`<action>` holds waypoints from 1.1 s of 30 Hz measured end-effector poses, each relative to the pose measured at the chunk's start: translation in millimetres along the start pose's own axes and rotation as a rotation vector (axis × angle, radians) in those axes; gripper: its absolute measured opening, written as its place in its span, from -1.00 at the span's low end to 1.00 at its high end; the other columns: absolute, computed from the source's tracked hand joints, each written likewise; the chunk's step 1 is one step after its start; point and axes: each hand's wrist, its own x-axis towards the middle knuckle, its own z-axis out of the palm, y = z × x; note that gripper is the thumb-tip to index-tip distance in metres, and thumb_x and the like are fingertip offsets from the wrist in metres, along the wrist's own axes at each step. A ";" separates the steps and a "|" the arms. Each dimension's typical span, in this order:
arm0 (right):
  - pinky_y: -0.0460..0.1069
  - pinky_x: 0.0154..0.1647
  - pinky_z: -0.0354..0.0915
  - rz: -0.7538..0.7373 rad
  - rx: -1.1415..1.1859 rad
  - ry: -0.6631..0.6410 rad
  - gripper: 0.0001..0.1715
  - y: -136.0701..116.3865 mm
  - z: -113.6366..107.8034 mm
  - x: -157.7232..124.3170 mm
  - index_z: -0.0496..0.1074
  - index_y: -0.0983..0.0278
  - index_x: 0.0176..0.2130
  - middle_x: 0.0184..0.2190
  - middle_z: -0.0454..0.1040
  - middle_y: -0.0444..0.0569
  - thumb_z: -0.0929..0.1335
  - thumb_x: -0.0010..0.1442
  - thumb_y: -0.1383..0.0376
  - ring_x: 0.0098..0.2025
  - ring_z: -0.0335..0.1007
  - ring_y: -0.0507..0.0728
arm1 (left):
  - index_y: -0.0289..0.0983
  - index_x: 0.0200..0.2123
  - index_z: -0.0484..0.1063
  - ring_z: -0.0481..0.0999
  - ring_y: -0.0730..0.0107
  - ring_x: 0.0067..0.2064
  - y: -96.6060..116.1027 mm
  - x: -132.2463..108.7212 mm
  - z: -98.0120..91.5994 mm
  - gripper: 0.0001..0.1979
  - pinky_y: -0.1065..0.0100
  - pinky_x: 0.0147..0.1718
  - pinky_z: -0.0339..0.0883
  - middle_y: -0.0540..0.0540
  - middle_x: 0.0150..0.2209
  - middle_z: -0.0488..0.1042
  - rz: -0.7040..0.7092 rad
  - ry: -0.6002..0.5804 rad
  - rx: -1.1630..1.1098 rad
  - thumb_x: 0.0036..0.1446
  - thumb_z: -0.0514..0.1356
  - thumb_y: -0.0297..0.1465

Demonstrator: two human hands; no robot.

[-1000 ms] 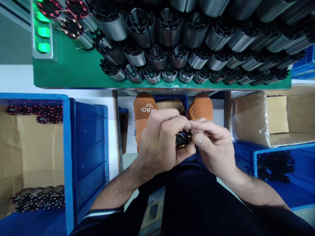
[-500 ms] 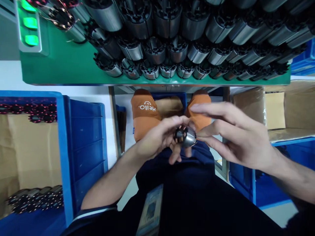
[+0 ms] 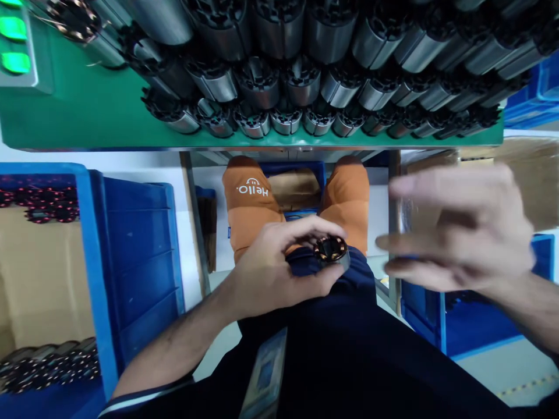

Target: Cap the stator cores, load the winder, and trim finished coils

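Above my lap, my left hand (image 3: 283, 267) grips a motor stator (image 3: 331, 250) between thumb and fingers. The stator is a short metal cylinder, its slotted end with copper windings tilted up toward me. My right hand (image 3: 463, 227) is off to the right, apart from the stator and blurred by motion. Its fingers are stretched out and apart, with nothing visible in them. Rows of stator cores (image 3: 286, 119) with black slotted ends stand on the green bench top (image 3: 100, 119) in front of me.
At left, a blue crate (image 3: 98, 279) holds wound stators (image 3: 48, 366) and cardboard. On the right are a cardboard box (image 3: 539, 186) and another blue bin (image 3: 480, 326). A device with green lights (image 3: 15, 61) sits on the bench's left end. Orange-covered knees (image 3: 255, 212) lie below the bench edge.
My right hand has moved right, away from the stator. My left hand has turned the stator so its wound end faces up, and the view has shifted slightly.
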 end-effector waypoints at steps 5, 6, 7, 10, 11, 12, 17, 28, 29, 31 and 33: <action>-0.01 -0.12 0.74 0.398 0.598 -0.349 -0.76 0.8 11.4 2.0 0.81 0.16 -0.03 -0.14 0.85 -0.06 0.70 0.47 0.07 -0.16 0.84 0.14 | -0.12 0.13 0.75 0.86 0.21 0.15 -1.1 -6.0 -4.7 -0.73 0.19 0.19 0.79 -0.07 0.21 0.86 0.393 0.248 0.519 0.44 0.59 -0.46; -0.04 -0.24 0.70 0.496 0.723 -0.440 -0.71 1.9 18.5 1.9 0.79 0.19 -0.06 -0.23 0.83 -0.09 0.71 0.46 0.05 -0.28 0.80 0.11 | -0.12 0.11 0.76 0.84 0.21 0.14 -1.6 -6.4 -4.5 -0.75 0.20 0.14 0.80 -0.09 0.22 0.85 0.465 0.261 0.596 0.45 0.58 -0.47; -0.06 -0.34 0.65 0.552 0.798 -0.507 -0.65 2.8 25.3 1.4 0.78 0.22 -0.07 -0.28 0.81 -0.11 0.71 0.45 0.02 -0.38 0.75 0.08 | -0.13 0.11 0.78 0.83 0.20 0.13 -1.8 -6.6 -4.1 -0.75 0.22 0.11 0.79 -0.11 0.22 0.85 0.538 0.275 0.661 0.44 0.58 -0.49; -0.06 -0.52 0.42 0.414 0.597 -0.424 -0.62 1.4 36.1 -1.4 0.73 0.21 -0.19 -0.42 0.69 -0.18 0.65 0.53 0.00 -0.55 0.51 0.00 | -0.18 0.12 0.79 0.85 0.14 0.08 0.4 -5.7 -2.3 -0.72 0.21 0.07 0.80 -0.15 0.15 0.87 0.638 0.319 0.774 0.39 0.59 -0.49; -0.04 -0.52 0.36 0.314 0.442 -0.332 -0.58 -0.7 35.2 -2.2 0.69 0.19 -0.28 -0.46 0.63 -0.19 0.62 0.55 0.01 -0.55 0.45 0.00 | -0.19 0.13 0.78 0.87 0.14 0.03 1.8 -5.1 -1.6 -0.69 0.22 0.04 0.80 -0.13 0.10 0.88 0.569 0.306 0.751 0.37 0.59 -0.45; -0.01 -0.50 0.32 0.221 0.304 -0.244 -0.53 -3.4 32.0 -2.5 0.65 0.16 -0.37 -0.51 0.56 -0.20 0.61 0.56 0.04 -0.54 0.40 0.01 | -0.19 0.14 0.76 0.88 0.18 -0.03 3.3 -4.7 -1.1 -0.67 0.25 0.00 0.81 -0.08 0.04 0.88 0.451 0.269 0.688 0.34 0.58 -0.42; 0.03 -0.23 0.51 0.046 0.075 -0.188 -0.63 -9.6 0.9 6.7 0.72 0.08 -0.34 -0.32 0.67 -0.14 0.79 0.32 0.04 -0.26 0.59 0.11 | -0.15 0.17 0.70 0.91 0.30 0.00 2.4 -5.9 -1.6 -0.63 0.37 0.06 0.82 -0.01 0.05 0.86 0.178 0.166 0.353 0.35 0.58 -0.44; -0.05 -0.53 0.27 0.306 0.442 -0.346 -0.55 -0.9 28.3 4.8 0.68 0.19 -0.34 -0.51 0.53 -0.21 0.68 0.51 0.03 -0.56 0.32 -0.03 | -0.15 0.21 0.70 0.93 0.22 -0.02 2.6 -8.1 1.2 -0.66 0.26 0.07 0.90 -0.03 0.07 0.87 0.429 0.237 0.733 0.42 0.53 -0.38; -0.03 -0.49 0.26 0.186 0.280 -0.278 -0.55 -4.5 23.7 4.8 0.65 0.16 -0.39 -0.54 0.48 -0.22 0.67 0.53 0.13 -0.53 0.29 -0.02 | -0.17 0.21 0.68 0.92 0.26 -0.06 3.7 -6.9 2.3 -0.64 0.31 0.05 0.89 -0.02 0.04 0.87 0.317 0.219 0.642 0.39 0.53 -0.38; 0.00 -0.39 0.31 0.045 0.087 -0.213 -0.58 -8.5 10.6 5.6 0.65 0.12 -0.41 -0.49 0.50 -0.19 0.70 0.48 0.20 -0.44 0.37 0.03 | -0.19 0.22 0.66 0.91 0.30 0.00 3.3 -5.2 3.6 -0.62 0.35 0.11 0.85 -0.02 0.06 0.86 0.174 0.190 0.456 0.38 0.52 -0.44; -0.01 -0.30 0.46 0.115 0.159 -0.221 -0.67 -6.1 -0.7 6.3 0.73 0.10 -0.28 -0.30 0.67 -0.12 0.80 0.31 0.09 -0.27 0.57 0.09 | -0.15 0.20 0.67 0.90 0.28 0.12 0.0 -5.2 3.6 -0.64 0.32 0.18 0.82 -0.04 0.12 0.85 0.211 0.222 0.392 0.40 0.54 -0.48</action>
